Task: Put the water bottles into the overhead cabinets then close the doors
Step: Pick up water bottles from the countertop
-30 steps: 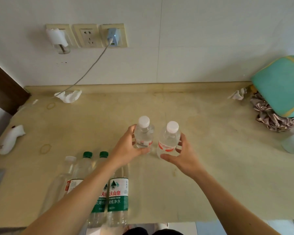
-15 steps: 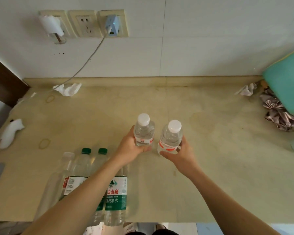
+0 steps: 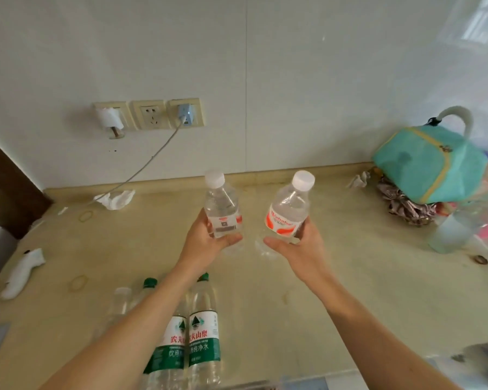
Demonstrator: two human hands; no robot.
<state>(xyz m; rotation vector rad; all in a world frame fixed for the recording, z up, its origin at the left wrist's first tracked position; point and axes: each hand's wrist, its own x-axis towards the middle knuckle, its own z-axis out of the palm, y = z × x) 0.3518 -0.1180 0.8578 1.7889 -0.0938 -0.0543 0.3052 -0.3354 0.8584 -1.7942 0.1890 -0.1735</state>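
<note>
My left hand (image 3: 206,243) grips a small clear water bottle (image 3: 221,205) with a white cap, held above the beige counter (image 3: 350,291). A second small bottle (image 3: 289,206) with a red and white label, tilted slightly right, is in my right hand (image 3: 299,249). Two taller green-capped bottles (image 3: 200,333) with green labels stand near the front edge, partly behind my left forearm. A clear bottle (image 3: 119,305) with a pale cap stands to their left. No cabinet is in view.
A teal bag (image 3: 428,161) sits on crumpled foil at the back right, beside a frosted cup (image 3: 448,235). Wall sockets with a plugged charger (image 3: 184,112) and trailing cable are on the back wall. Crumpled tissue (image 3: 114,199) and a white object (image 3: 21,273) lie at left.
Both hands have lifted their bottles off the counter and raised them. The view has tilted up, showing more wall and the whole teal bag.
</note>
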